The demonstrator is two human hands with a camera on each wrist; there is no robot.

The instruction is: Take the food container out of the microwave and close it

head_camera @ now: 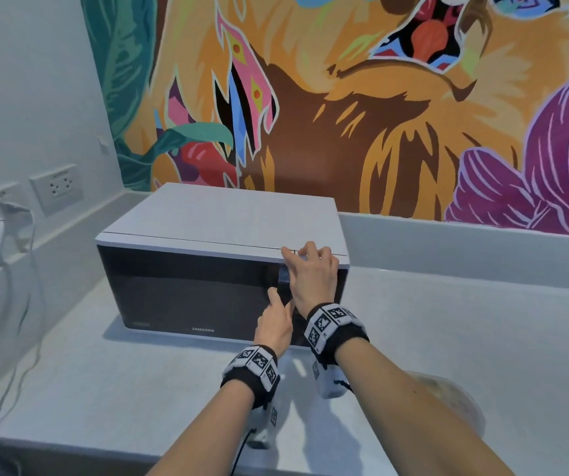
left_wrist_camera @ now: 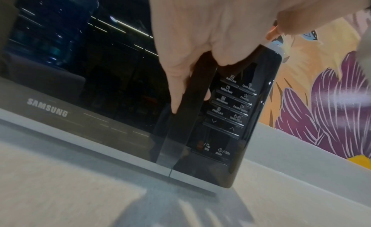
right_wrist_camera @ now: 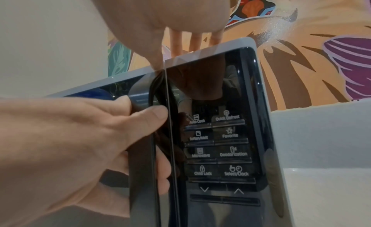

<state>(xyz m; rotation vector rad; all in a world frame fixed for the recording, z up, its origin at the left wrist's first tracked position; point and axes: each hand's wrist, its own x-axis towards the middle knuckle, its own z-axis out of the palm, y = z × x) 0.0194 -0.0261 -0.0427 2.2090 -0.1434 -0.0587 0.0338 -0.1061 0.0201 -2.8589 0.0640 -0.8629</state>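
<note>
Microwave [head_camera: 207, 269], one unit, sat on the pale tabletop [head_camera: 104, 372] with its dark door shut; whether a food container lay inside could not be told through the glass. One vertical door handle [left_wrist_camera: 192, 94] ran beside the control panel [right_wrist_camera: 218, 143]. Both hands were at it: the left hand [head_camera: 274, 324] curled its fingers around the handle, while the right hand [head_camera: 314, 276] rested on the top front edge, fingers bent over it. Two wall sockets [head_camera: 58, 188] had two white plugs [head_camera: 15, 214].
</note>
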